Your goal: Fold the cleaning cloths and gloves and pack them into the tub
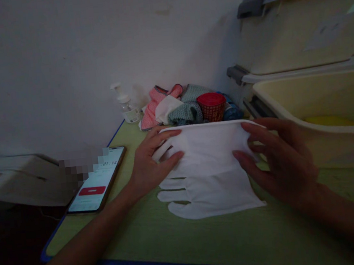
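Observation:
A white cloth glove (210, 175) lies flat on the green table (182, 241), its fingers pointing left. My left hand (151, 160) rests on the glove's left edge, fingers stretched out flat over the fabric. My right hand (277, 155) touches the glove's right edge, its fingers bent and pressing the cloth near the cuff. The far part of the glove looks folded over or lifted between both hands.
A lit phone (98, 181) lies at the table's left edge. Behind the glove sit a pile of cloths (174, 105), a red mesh cup (212, 105) and a pump bottle (126, 106). A cream tub (319, 105) stands on the right.

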The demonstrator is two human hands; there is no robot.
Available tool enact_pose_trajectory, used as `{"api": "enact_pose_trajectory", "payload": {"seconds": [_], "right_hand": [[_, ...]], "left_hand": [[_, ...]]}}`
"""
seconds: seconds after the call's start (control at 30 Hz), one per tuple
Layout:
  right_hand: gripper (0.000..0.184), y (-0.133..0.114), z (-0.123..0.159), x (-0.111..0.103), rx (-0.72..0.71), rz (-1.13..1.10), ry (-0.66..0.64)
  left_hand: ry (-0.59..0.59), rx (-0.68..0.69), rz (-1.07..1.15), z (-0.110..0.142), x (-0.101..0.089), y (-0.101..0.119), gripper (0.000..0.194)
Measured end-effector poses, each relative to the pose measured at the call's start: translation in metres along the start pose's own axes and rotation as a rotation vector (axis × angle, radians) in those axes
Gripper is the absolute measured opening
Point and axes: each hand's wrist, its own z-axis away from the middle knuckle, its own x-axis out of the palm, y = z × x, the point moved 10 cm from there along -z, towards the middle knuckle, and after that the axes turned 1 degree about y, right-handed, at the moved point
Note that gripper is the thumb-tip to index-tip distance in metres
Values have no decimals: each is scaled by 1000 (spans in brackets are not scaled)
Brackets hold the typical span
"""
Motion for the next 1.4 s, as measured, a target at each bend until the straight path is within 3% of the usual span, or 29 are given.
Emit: {"api": "enact_pose_trajectory", "payload": {"seconds": [0.2, 0.47, 0.7, 0.93, 1.17, 1.4], "right_hand": [[58, 12, 4, 15, 76, -2, -103], [58, 16, 6, 21, 68, 0, -146], [58, 18, 6, 22, 117, -28, -186], [41, 18, 5, 22, 129, -84, -190], [25, 16, 0, 17, 103, -46, -170], [18, 23, 1, 24, 217, -164, -263]], "left_hand": [[-94, -176, 80, 2, 10, -22, 32], [-43, -92, -30, -4, 3, -27, 31], [-60, -125, 7, -2, 0, -25, 30], [-37, -116, 40, -4, -2, -25, 20], [25, -214, 193, 1, -6, -39, 26], [-38, -208, 58, 0, -9, -36, 12]]}}
